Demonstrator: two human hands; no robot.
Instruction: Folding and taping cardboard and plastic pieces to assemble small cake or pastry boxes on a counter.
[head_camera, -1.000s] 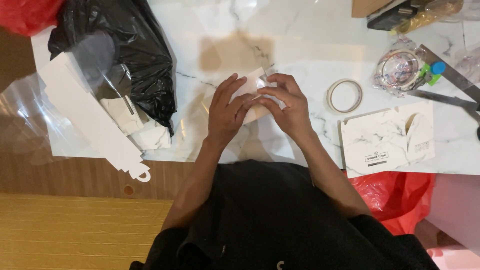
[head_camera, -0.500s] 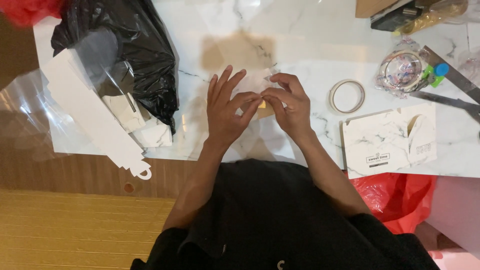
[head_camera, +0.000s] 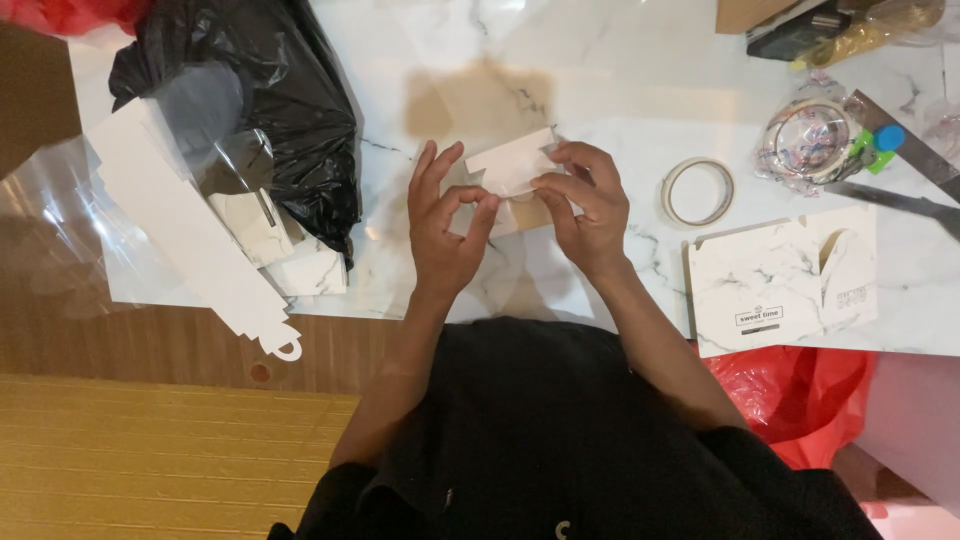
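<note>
Here the small white card piece (head_camera: 512, 165) sits between the two hands, raised a little above the marble-patterned tabletop (head_camera: 620, 60), its flat upper edge angled up toward the right hand. The right hand (head_camera: 585, 205) pinches the piece's right side between thumb and forefinger, the other fingers curled above it. The left hand (head_camera: 445, 225) touches the lower left corner, thumb and forefinger tips meeting in a ring while the remaining three fingers fan upward and apart. The piece looks like thin matte card, stiff, with a notched outline; whether it is folded I cannot tell. Just right of the right hand lies a ring of pale tape (head_camera: 698, 192), smooth and round, and below it a flat die-cut box blank (head_camera: 780, 280) printed in a marble pattern. Farther right lies a clear glossy tape roll (head_camera: 812, 140). Well left of the left hand a crumpled, shiny black plastic bag (head_camera: 290, 110) spreads over the surface, with a long white card strip (head_camera: 190, 235) slanting past its lower edge.
</note>
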